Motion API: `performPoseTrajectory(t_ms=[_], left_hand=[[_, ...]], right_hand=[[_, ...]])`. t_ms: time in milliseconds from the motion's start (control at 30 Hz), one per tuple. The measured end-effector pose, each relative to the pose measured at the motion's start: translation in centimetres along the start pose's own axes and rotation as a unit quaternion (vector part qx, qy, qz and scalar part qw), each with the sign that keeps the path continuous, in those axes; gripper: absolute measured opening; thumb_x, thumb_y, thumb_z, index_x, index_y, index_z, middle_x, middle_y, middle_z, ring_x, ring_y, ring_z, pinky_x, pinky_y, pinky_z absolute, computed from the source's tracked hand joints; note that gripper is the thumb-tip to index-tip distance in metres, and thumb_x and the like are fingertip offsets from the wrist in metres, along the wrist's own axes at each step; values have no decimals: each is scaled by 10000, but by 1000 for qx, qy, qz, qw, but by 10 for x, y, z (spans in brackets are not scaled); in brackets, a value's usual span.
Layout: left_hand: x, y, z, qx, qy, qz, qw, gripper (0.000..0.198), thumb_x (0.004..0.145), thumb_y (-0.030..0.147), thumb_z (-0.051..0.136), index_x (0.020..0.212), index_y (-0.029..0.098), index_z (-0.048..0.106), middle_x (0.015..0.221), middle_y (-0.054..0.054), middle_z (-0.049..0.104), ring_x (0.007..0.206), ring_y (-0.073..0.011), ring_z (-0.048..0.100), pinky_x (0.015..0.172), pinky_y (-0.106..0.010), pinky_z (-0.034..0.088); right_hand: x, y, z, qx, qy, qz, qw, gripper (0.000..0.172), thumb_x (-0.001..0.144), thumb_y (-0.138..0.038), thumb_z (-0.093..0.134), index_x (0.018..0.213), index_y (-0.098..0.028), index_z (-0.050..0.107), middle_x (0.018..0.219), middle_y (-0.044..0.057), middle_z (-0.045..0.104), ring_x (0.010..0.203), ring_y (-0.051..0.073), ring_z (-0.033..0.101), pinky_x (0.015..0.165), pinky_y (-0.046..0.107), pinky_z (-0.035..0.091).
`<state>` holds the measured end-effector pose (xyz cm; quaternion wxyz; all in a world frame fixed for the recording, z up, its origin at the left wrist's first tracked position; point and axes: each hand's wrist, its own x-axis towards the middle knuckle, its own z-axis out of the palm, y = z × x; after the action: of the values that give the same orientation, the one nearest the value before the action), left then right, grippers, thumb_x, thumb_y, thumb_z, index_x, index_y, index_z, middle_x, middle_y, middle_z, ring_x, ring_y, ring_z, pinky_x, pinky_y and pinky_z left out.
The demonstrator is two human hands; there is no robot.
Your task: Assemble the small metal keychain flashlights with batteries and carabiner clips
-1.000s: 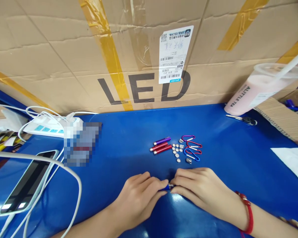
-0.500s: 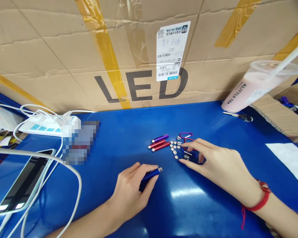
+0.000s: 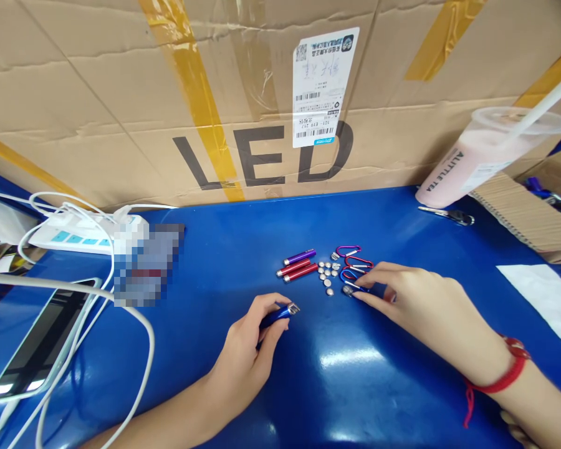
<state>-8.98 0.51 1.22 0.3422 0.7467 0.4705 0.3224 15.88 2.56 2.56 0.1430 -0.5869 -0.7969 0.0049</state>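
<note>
My left hand (image 3: 250,340) is closed round a slim blue metal tube (image 3: 277,315), like a mini flashlight body, its silvery end pointing up and right. On the blue table, my right hand (image 3: 402,305) pinches a blue carabiner (image 3: 359,285) with a small metal cap (image 3: 348,290) at its end. Just beyond it lie a red carabiner (image 3: 359,262) and a purple carabiner (image 3: 348,251). Several button cells (image 3: 327,282) are loosely grouped left of my right fingertips. Beside them rest a purple tube (image 3: 300,257) and two red tubes (image 3: 301,272).
A large cardboard box (image 3: 121,93) walls off the back. At the right stand a pink drink cup (image 3: 467,165), keys (image 3: 449,215) and white paper (image 3: 540,302). A power strip (image 3: 84,236), white cables (image 3: 144,355) and a phone (image 3: 44,340) occupy the left.
My right hand has come down from hovering with fingers apart and closed on the blue carabiner. My left hand has shifted slightly left and up with the blue tube.
</note>
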Motion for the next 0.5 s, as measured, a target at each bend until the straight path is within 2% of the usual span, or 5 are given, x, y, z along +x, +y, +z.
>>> performPoseTrajectory(t_ms=[167,267,400,500], left_hand=[[2,5,-1,-21,-10,-38,999,215,859,231,437,1065,203,491,969,-42,584,863,-116,579,724,-206,507],[3,5,1,-38,-22,-58,997,193,849,235,447,1031,199,498,958,-42,568,879,-122,561,739,-216,497],[2,6,3,-72,-43,-106,991,62,837,243,454,837,187,430,760,10,492,661,-72,492,598,-168,461],[0,8,4,-111,-54,-137,983,205,829,258,469,732,192,301,693,36,400,580,-52,388,507,-135,383]], right_hand=[[0,-6,4,-5,0,-5,1000,223,832,-313,474,756,-234,668,780,-4,651,465,81,530,411,209,315],[0,-9,5,-16,-8,8,1000,175,803,-284,502,752,-228,660,785,-11,650,468,83,535,412,205,309],[3,-11,6,-11,-8,22,1000,144,769,-288,540,704,-207,640,707,-20,630,431,73,513,386,195,284],[5,-17,6,27,43,-17,999,195,812,-292,498,725,-193,641,751,-5,640,484,66,538,413,180,330]])
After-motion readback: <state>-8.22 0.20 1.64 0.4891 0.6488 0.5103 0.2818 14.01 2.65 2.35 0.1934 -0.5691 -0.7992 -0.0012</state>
